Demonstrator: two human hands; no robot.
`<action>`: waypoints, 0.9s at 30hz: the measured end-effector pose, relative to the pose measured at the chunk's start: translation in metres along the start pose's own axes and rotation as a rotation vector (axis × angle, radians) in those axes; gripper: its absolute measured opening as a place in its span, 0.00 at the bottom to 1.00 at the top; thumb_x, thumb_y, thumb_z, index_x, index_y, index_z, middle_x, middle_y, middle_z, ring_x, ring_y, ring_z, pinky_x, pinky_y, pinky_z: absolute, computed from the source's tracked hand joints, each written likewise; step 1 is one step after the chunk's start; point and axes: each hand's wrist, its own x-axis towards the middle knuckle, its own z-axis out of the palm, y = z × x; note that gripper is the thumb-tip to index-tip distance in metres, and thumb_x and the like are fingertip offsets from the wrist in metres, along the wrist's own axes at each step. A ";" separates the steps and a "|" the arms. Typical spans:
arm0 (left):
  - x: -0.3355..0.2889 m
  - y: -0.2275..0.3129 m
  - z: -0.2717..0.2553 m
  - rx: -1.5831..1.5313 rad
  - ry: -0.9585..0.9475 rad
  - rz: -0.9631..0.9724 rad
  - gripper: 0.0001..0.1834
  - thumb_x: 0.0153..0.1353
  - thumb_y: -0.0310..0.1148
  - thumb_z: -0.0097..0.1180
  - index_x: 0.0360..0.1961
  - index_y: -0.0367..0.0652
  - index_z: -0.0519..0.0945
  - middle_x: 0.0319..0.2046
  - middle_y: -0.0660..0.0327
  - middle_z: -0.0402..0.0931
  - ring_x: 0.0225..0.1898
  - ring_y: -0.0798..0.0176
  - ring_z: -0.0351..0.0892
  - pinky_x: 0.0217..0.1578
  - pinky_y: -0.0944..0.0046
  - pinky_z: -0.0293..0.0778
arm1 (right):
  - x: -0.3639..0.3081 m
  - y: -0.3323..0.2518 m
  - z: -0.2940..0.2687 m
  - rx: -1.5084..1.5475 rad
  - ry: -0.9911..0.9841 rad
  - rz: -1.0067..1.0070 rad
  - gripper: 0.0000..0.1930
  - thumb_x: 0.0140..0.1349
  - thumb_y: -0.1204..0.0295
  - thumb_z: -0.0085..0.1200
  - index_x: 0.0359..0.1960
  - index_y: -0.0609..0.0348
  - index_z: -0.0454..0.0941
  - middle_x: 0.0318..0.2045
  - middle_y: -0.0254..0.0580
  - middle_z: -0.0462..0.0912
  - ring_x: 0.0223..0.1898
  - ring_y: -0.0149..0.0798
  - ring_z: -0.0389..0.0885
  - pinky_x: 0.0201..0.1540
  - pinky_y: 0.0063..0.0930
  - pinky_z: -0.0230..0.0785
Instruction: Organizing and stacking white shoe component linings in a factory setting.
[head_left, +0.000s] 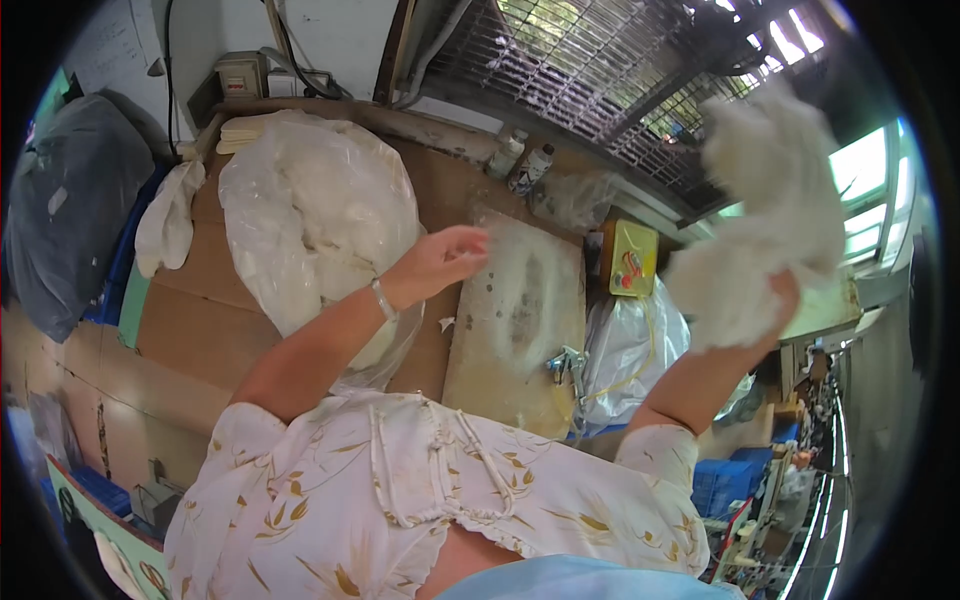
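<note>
My right hand [785,295] is raised at the right, closed on a bundle of white fabric [765,190]. The bundle is smeared by motion, so its exact kind does not show. Over the left edge of a worn, stained board [475,345], my left hand [440,265] hovers with its fingers curled in and nothing visible in them. Left of that hand, a large clear plastic bag [265,230] full of white, soft-looking pieces lies on the brown cardboard. On the board's near right corner rests a spray gun [565,365] with a thin yellowish hose.
Two small bottles [520,162] stand at the back by the mesh window. A yellow container [632,258] and a plastic-wrapped bundle [635,345] sit right of the board. White fabric [168,220] hangs at the left edge, beside a dark stuffed bag [75,210].
</note>
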 end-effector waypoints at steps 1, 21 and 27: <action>-0.005 0.000 0.003 -0.047 0.018 -0.081 0.23 0.61 0.38 0.53 0.56 0.42 0.68 0.47 0.62 0.71 0.40 0.71 0.74 0.41 0.71 0.70 | 0.013 0.002 -0.014 -0.119 0.068 0.037 0.26 0.45 0.70 0.57 0.48 0.67 0.72 0.42 0.47 0.79 0.42 0.46 0.79 0.46 0.35 0.71; -0.068 -0.070 -0.023 0.363 0.502 -0.122 0.19 0.53 0.29 0.56 0.47 0.42 0.73 0.36 0.62 0.76 0.26 0.72 0.73 0.30 0.71 0.72 | 0.233 -0.080 0.100 -0.749 0.399 -0.127 0.15 0.49 0.65 0.56 0.33 0.65 0.79 0.33 0.57 0.81 0.40 0.43 0.81 0.45 0.35 0.68; -0.090 -0.061 -0.023 0.298 0.553 -0.163 0.18 0.54 0.29 0.54 0.48 0.40 0.73 0.36 0.62 0.75 0.24 0.72 0.73 0.29 0.72 0.71 | 0.180 -0.145 0.045 0.271 0.692 -0.207 0.20 0.51 0.67 0.54 0.45 0.65 0.75 0.36 0.55 0.80 0.40 0.43 0.79 0.41 0.39 0.68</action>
